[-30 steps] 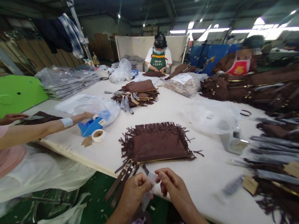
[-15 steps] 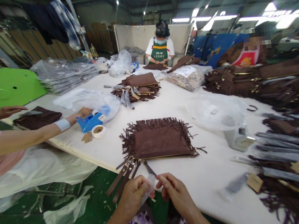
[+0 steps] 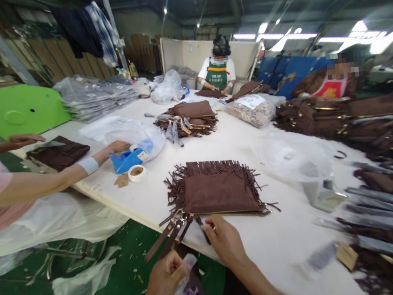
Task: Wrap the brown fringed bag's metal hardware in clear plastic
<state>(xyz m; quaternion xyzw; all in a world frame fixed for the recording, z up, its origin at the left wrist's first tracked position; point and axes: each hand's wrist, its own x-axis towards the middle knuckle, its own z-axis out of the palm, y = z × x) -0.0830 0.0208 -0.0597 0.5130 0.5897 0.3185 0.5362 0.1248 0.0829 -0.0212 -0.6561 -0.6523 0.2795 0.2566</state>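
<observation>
The left hand (image 3: pixel 166 276) is clenched on a small clear plastic sleeve (image 3: pixel 186 268), low off the edge of the long white worktable (image 3: pixel 232 146). Just above it, the right hand (image 3: pixel 223 239) pinches a dark strap end (image 3: pixel 201 223) of the brown fringed suede bag (image 3: pixel 215 190) lying flat beyond. Farther off sit a blue tape dispenser (image 3: pixel 125 159), stacked brown bags (image 3: pixel 189 117) and a co-worker's arm (image 3: pixel 54 178) under dim warehouse rafters.

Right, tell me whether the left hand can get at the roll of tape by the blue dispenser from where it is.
Probably not without leaning: the left hand is low at the table edge, closed on a clear plastic piece. The roll of tape lies farther up the table, and a co-worker's forearm reaches right beside it.
</observation>
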